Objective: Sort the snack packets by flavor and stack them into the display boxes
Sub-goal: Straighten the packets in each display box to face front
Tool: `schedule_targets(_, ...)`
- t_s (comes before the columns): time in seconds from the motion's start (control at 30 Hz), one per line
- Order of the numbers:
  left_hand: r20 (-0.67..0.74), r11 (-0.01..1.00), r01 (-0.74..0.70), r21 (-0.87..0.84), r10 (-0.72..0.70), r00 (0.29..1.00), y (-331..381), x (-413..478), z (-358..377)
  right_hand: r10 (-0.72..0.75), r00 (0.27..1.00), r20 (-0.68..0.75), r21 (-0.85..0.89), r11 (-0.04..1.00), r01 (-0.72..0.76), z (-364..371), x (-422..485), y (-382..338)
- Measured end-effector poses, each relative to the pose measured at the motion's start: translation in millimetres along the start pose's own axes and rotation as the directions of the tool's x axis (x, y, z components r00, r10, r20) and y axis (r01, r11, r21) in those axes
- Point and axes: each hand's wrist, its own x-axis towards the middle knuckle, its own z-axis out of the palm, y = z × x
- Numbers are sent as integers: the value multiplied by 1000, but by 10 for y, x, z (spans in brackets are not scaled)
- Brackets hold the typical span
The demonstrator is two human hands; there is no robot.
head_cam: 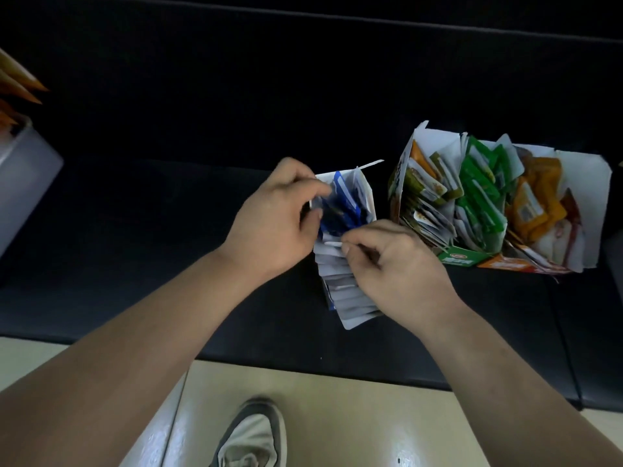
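Head view looks down on a dark padded surface (168, 230) where a white box (365, 193) stands open, packed with blue packets (340, 210) at its far end and white-backed packets (344, 291) in a row at its near end. The left hand (276, 220) curls thumb and fingers round the blue packets, gripping them at the box's left wall. The right hand (397, 267) is curled too, its thumb and forefinger pinching the top edge of one of the white-backed packets, just below the blue ones.

Just to the right stand three more boxes side by side: brown packets (421, 190), green packets (478, 193) and orange packets (536, 207), each lot leaning in its own box (rather untidily). A grey container (23, 170) sits at the left edge, and a shoe (249, 436) rests on the pale floor (337, 416) below.
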Motion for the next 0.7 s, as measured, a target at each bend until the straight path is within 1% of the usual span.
schedule_targets(0.03,24,999,-8,51,7,1000,-15,26,27,25,999,29,-33,999,-24,1,13,-21)
schedule_targets(0.1,28,994,-28,106,25,999,-5,70,51,69,994,80,-64,996,-64,-3,23,-56)
schedule_targets(0.13,11,994,-30,108,29,1000,12,84,44,83,993,87,-40,996,-80,-6,23,-55)
schedule_targets(0.17,-17,996,-19,85,21,1000,40,91,20,103,991,82,23,994,-105,-16,19,-45)
schedule_targets(0.2,-56,1000,5,20,-4,998,67,92,-11,144,987,68,118,981,-151,-28,11,-37)
schedule_targets(0.27,-116,975,99,-199,-124,986,135,90,-103,238,971,37,311,920,-238,-62,-3,-30)
schedule_targets(0.33,-100,901,216,-377,-271,957,174,73,-165,293,956,-10,423,867,-261,-79,-4,-48)
schedule_targets(0.4,-78,843,280,-459,-353,933,168,43,-182,316,948,-29,466,843,-267,-82,-6,-78)
schedule_targets(0.5,-53,744,310,-591,-420,906,152,-22,-160,334,941,-62,458,847,-270,-102,-13,-105)
schedule_targets(0.53,-37,694,317,-647,-443,896,145,-42,-149,335,940,-69,463,845,-268,-116,-13,-115)
schedule_targets(0.63,52,500,327,-802,-487,872,140,-83,-152,362,929,-74,505,817,-278,-152,-9,-141)
schedule_targets(0.7,101,432,342,-834,-491,865,148,-78,-159,355,929,-106,527,812,-250,-149,14,-143)
